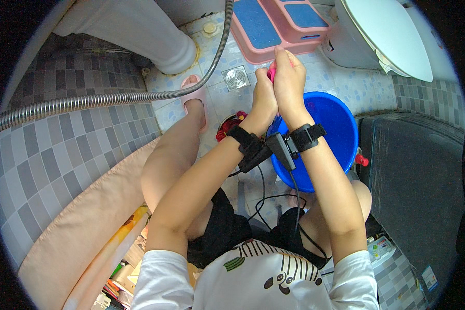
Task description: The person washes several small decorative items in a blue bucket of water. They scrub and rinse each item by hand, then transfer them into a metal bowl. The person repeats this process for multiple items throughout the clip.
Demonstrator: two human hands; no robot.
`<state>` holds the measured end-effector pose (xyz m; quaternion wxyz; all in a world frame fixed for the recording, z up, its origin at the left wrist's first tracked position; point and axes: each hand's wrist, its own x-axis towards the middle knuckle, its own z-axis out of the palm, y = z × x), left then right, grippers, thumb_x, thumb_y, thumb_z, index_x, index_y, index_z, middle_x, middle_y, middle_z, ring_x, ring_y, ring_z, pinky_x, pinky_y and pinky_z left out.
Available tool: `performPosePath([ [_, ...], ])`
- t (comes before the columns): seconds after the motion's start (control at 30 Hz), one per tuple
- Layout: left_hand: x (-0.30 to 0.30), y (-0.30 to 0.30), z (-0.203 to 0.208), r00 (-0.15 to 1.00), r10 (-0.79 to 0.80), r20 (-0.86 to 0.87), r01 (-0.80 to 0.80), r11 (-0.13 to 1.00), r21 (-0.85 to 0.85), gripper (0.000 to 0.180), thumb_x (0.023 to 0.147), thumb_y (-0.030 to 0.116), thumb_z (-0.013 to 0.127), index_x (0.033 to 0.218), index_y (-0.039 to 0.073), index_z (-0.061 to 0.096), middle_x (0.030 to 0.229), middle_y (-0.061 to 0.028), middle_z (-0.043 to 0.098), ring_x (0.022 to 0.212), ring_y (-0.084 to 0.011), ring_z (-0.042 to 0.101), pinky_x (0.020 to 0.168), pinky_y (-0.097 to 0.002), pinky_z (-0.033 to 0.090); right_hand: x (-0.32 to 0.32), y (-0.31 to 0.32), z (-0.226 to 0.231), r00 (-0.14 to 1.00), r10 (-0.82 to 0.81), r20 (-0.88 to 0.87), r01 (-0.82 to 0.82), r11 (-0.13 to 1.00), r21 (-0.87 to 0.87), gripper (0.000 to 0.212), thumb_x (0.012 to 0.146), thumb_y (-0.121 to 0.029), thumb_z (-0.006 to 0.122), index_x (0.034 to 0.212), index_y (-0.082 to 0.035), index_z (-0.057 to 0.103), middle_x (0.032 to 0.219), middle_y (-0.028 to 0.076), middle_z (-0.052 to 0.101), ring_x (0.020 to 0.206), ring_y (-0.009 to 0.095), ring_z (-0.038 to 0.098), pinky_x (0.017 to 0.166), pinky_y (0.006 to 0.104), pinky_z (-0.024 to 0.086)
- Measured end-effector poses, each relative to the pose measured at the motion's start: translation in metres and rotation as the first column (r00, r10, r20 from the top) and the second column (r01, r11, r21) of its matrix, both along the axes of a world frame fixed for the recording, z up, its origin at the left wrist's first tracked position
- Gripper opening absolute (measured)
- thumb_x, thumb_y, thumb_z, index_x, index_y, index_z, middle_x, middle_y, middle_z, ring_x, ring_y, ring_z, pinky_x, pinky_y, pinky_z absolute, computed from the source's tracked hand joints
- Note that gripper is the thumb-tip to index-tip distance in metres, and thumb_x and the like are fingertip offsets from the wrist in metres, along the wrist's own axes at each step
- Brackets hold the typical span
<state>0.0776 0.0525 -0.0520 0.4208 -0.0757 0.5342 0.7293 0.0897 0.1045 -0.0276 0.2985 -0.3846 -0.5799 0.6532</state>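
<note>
My left hand (264,99) and my right hand (289,77) are pressed together, both closed, out in front of me. A bit of a bright pink thing (272,75) shows between them; most of it is hidden and I cannot tell its kind. Just below and to the right of my hands stands a round blue tub (341,121), partly covered by my right wrist. On its left, a red patterned item (231,124) lies on the floor, half hidden behind my left wrist. Each wrist wears a black strap with a small device and a cable.
A pink step stool (287,46) with blue pads stands ahead, beside a toilet (377,36). A metal shower hose (139,96) crosses the left side. A floor drain (236,78) lies near my slippered foot (193,101). A dark panel (413,191) stands at right.
</note>
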Motion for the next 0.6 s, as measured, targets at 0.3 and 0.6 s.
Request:
performPosePath([
  [0.3,-0.001,0.002,-0.005,1.0,0.007,-0.019,-0.007,1.0,-0.007,0.045,0.101,0.045,0.028,0.093,0.011,0.056,0.088,-0.0054,0.063,0.08,-0.0142,0.061,0.071,-0.0295,0.05,0.001,0.001,0.001,1.0,0.002,-0.009,-0.002,1.0,-0.003,0.043,0.098,-0.028,0.054,0.064,-0.002,0.053,0.058,0.0,0.049,0.058,0.009,0.04,0.054,0.0312,0.035],
  [0.6,-0.003,0.003,-0.017,0.962,-0.038,-0.271,0.005,0.993,-0.121,0.062,0.098,0.047,0.027,0.093,-0.004,0.062,0.087,-0.0181,0.066,0.079,-0.0227,0.063,0.071,-0.0363,0.049,0.002,0.0,0.001,0.999,-0.02,-0.039,0.017,0.998,-0.067,0.041,0.097,-0.026,0.054,0.063,-0.004,0.049,0.059,-0.002,0.045,0.058,0.008,0.038,0.053,0.0307,0.033],
])
